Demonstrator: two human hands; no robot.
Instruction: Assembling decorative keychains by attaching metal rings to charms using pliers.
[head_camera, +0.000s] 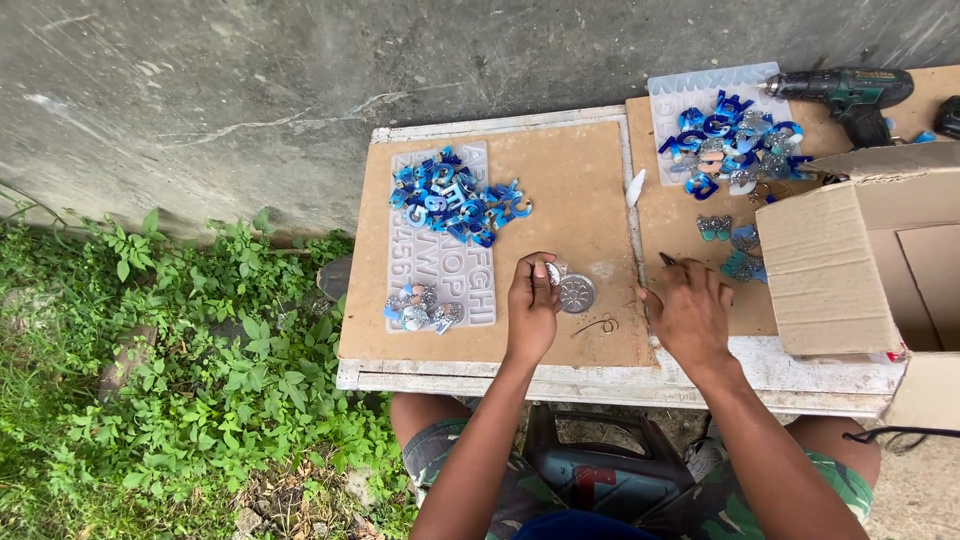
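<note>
Head view: left hand (531, 300) pinches round disc (576, 293); right hand's (690, 312) tool unclear.

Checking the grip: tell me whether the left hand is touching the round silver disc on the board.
Touching. The head view shows the left hand with its fingertips closed on the edge of the round silver disc, no gap between them.

arms: bare to above the elbow; no sleeves seen
left hand (530, 305): bare; no glove, ring or watch seen
right hand (690, 312): bare; no glove, ring or watch seen
shorts (840, 480): camouflage print, green with brown patches, worn over both thighs
knees: left uncovered below the shorts
</note>
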